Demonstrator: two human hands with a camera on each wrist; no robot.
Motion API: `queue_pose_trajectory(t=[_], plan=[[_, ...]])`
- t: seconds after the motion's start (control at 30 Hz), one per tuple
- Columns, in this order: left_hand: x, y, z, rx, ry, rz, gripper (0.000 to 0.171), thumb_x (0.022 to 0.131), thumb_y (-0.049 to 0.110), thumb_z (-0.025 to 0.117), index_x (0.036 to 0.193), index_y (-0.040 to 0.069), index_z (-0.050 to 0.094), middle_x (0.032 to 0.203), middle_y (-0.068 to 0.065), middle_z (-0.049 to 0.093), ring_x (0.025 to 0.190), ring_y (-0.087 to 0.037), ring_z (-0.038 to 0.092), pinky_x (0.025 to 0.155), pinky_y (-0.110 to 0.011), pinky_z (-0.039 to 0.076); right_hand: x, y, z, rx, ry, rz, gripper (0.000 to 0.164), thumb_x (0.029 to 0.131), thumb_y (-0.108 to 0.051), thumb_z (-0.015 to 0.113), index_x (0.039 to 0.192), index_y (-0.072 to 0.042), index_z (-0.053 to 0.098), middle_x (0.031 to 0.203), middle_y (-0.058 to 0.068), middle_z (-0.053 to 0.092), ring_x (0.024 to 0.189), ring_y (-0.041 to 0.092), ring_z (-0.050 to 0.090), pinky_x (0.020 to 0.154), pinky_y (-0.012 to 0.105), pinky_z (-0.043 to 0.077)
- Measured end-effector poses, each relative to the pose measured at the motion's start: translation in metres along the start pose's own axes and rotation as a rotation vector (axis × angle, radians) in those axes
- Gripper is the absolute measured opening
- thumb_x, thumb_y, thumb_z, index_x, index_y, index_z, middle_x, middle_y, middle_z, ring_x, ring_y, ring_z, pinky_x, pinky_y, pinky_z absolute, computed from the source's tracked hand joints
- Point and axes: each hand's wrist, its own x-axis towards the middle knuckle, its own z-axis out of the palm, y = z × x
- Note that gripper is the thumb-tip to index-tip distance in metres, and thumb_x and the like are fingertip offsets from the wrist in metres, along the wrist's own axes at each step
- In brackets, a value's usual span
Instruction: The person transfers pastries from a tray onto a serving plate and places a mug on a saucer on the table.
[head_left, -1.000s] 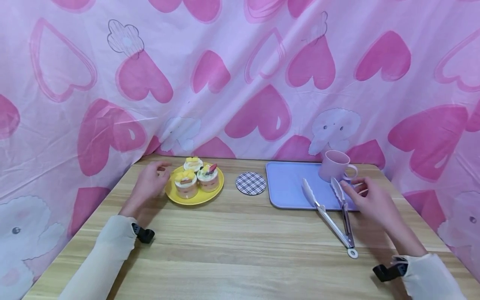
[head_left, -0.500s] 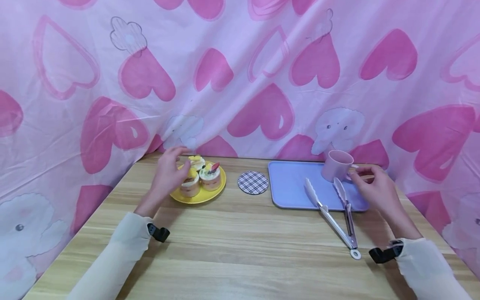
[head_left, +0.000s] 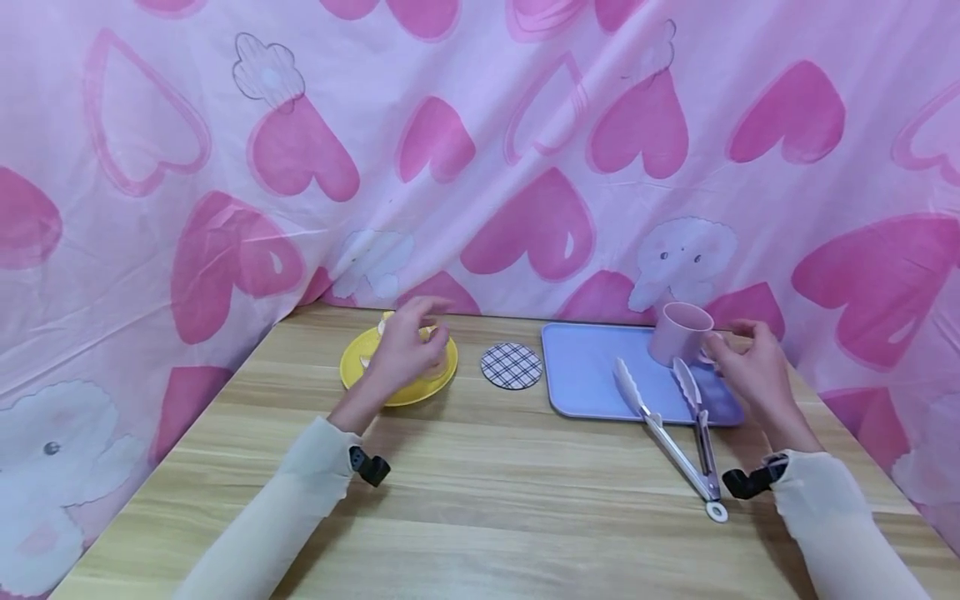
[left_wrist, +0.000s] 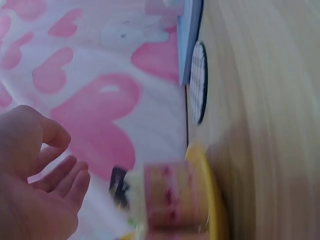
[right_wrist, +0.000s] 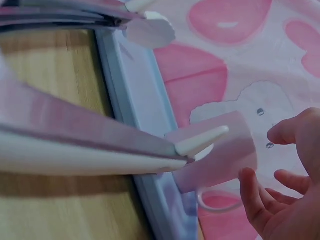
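Observation:
My left hand (head_left: 405, 354) hovers above the yellow plate (head_left: 352, 364), fingers loosely bent and nothing between them. It hides most of the dessert cups there. One layered dessert cup (left_wrist: 172, 195) shows in the left wrist view, apart from the hand. Beside the pink mug (head_left: 678, 337) is my right hand (head_left: 759, 379), near the handle. In the right wrist view its fingers are spread and hold nothing; one fingertip is close to the mug, and I cannot tell whether it touches. The mug stands upright on the blue tray (head_left: 585, 375).
Metal tongs (head_left: 675, 450) lie spread, tips over the tray and hinge end on the wooden table (head_left: 480, 517). A round checked coaster (head_left: 512, 367) sits between plate and tray. A pink heart-patterned cloth (head_left: 450, 125) hangs behind the table.
My left hand has moved right, from the plate's left side to above it, covering the dessert cups. My right hand has moved from beside the tongs' tip toward the mug's handle.

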Motion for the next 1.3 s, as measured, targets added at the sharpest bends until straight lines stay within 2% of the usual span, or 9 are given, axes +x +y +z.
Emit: queue_pose_trajectory(t=[0.2,0.33,0.47,0.57,0.6,0.83,0.97,1.13,1.3], plan=[[0.001,0.005,0.03,0.025,-0.179,-0.036,0.046,0.104,0.009,0.066,0.149,0.003,0.061,0.149,-0.016,0.067,0.14,-0.034,0.064,0.121,-0.049,0.051,0.013,0.013,0.005,-0.035,-0.074,-0.037,0.087,0.107,-0.057,0.057,0.165,0.003,0.033,0.153,0.035,0.048,0.086,0.026,0.074,0.065,0.02,0.059],[0.0,0.002,0.049,0.081,-0.311,-0.074,0.055,0.105,0.019,0.069,0.155,0.003,0.055,0.155,-0.018,0.063,0.144,-0.036,0.06,0.124,-0.052,0.047,0.018,0.018,0.008,-0.01,-0.095,-0.048,0.085,0.108,-0.056,0.056,0.164,0.006,0.036,0.147,0.035,0.053,0.086,0.02,0.072,0.067,0.023,0.061],[0.001,-0.015,0.071,0.122,-0.367,-0.04,0.057,0.101,0.019,0.072,0.152,-0.003,0.057,0.151,-0.023,0.065,0.141,-0.038,0.062,0.119,-0.052,0.052,0.022,0.023,0.012,0.062,-0.132,-0.042,0.08,0.11,-0.052,0.053,0.161,0.008,0.037,0.133,0.031,0.058,0.084,0.008,0.068,0.068,0.027,0.063],[0.005,-0.042,0.09,0.161,-0.392,0.015,0.058,0.099,0.025,0.072,0.149,-0.003,0.06,0.147,-0.021,0.067,0.138,-0.033,0.064,0.118,-0.046,0.053,0.025,0.028,0.015,0.109,-0.175,0.002,0.078,0.11,-0.054,0.051,0.159,0.006,0.037,0.126,0.022,0.057,0.087,0.008,0.065,0.07,0.028,0.062],[0.005,-0.043,0.093,0.171,-0.411,0.009,0.058,0.099,0.026,0.072,0.149,-0.003,0.061,0.147,-0.021,0.068,0.138,-0.032,0.064,0.118,-0.045,0.053,0.026,0.03,0.015,0.122,-0.188,0.024,0.077,0.11,-0.056,0.05,0.157,0.004,0.037,0.124,0.019,0.056,0.088,0.009,0.064,0.071,0.028,0.062],[0.003,-0.007,0.086,0.187,-0.517,-0.104,0.045,0.102,0.019,0.071,0.141,-0.004,0.067,0.146,-0.022,0.067,0.137,-0.034,0.063,0.12,-0.049,0.052,0.029,0.041,0.011,0.183,-0.189,0.067,0.051,0.109,-0.063,0.046,0.128,-0.015,0.051,0.113,0.005,0.057,0.089,0.012,0.066,0.074,0.031,0.062],[0.002,-0.013,0.088,0.187,-0.509,-0.107,0.044,0.102,0.02,0.07,0.14,-0.002,0.069,0.149,-0.02,0.066,0.144,-0.035,0.06,0.124,-0.05,0.047,0.031,0.042,0.007,0.184,-0.209,0.126,0.064,0.106,-0.072,0.041,0.122,-0.011,0.052,0.119,0.007,0.057,0.095,0.017,0.065,0.079,0.033,0.058],[0.0,-0.025,0.088,0.158,-0.49,-0.079,0.042,0.101,0.015,0.068,0.139,-0.003,0.069,0.15,-0.022,0.065,0.146,-0.038,0.058,0.126,-0.053,0.044,0.031,0.039,0.005,0.208,-0.275,0.267,0.084,0.096,-0.087,0.037,0.13,-0.011,0.05,0.139,0.01,0.047,0.113,0.027,0.053,0.091,0.038,0.045],[-0.002,-0.026,0.085,0.147,-0.474,-0.079,0.04,0.099,0.008,0.069,0.137,-0.004,0.07,0.15,-0.024,0.064,0.147,-0.04,0.056,0.128,-0.052,0.042,0.028,0.039,0.009,0.173,-0.235,0.285,0.097,0.093,-0.091,0.038,0.136,-0.005,0.053,0.14,0.015,0.049,0.113,0.028,0.054,0.091,0.038,0.041]])
